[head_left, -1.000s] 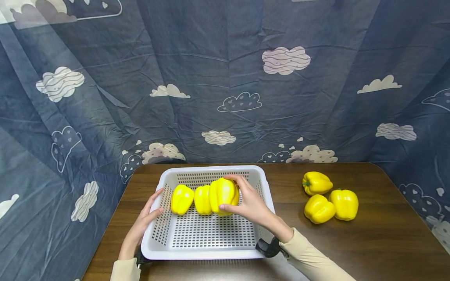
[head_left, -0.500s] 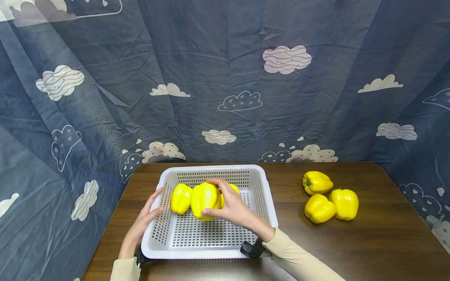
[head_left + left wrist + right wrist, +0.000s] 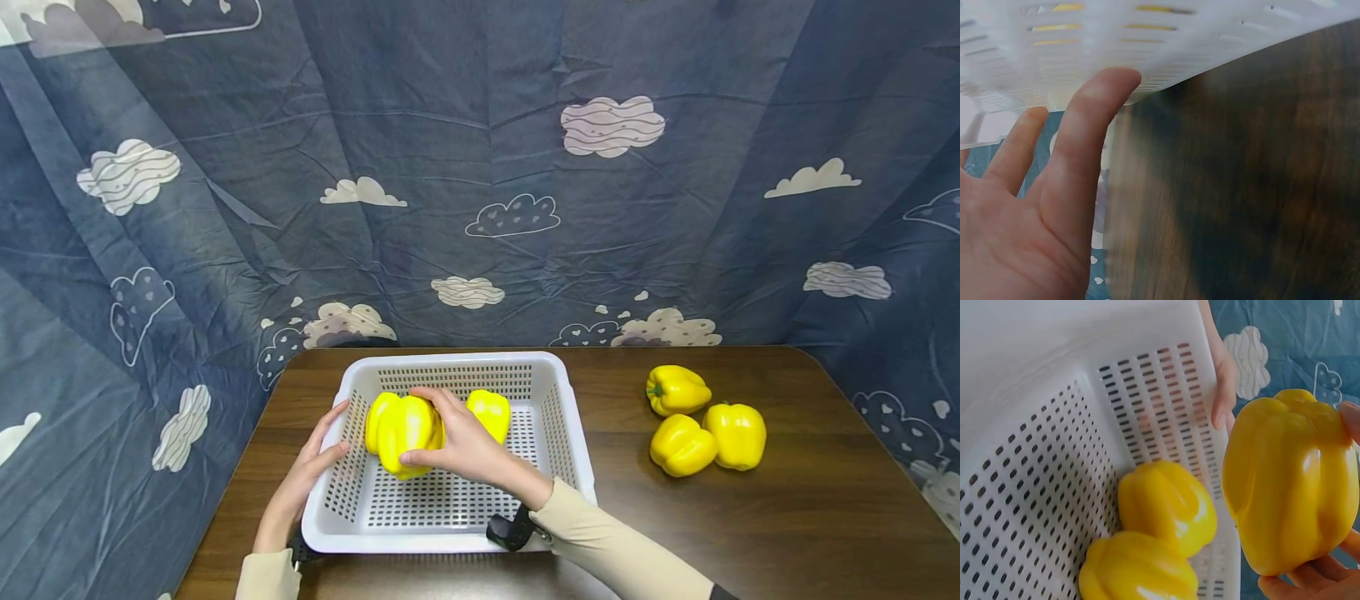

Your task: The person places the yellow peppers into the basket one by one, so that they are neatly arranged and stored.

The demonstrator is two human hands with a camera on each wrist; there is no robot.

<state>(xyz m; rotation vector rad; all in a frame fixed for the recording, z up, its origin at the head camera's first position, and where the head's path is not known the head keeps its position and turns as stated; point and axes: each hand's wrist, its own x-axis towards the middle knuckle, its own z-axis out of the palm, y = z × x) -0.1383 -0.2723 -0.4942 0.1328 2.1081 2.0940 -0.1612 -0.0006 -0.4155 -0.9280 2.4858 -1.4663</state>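
Note:
My right hand [image 3: 467, 442] grips a yellow bell pepper [image 3: 403, 433] over the left half of a white plastic basket [image 3: 450, 546], thumb on the near side and fingers on the far side. In the right wrist view the held pepper [image 3: 1294, 484] is raised above two peppers in the basket, one of them [image 3: 1166, 506] near the end wall. From the head, the held pepper partly covers a pepper [image 3: 376, 421] at the left, while another pepper [image 3: 491, 412] lies right of the hand. With fingers extended, my left hand [image 3: 303, 475] touches the basket's left side; its thumb [image 3: 1088, 119] lies against the outer wall.
Three more yellow bell peppers [image 3: 677, 446] lie grouped on the brown wooden table [image 3: 825, 517], right of the basket. A blue curtain [image 3: 510, 167] with cloud patterns hangs behind the table's back edge.
My right hand has carried the bell pepper leftward across the basket, uncovering the pepper on the right and covering those on the left. The left hand stays put.

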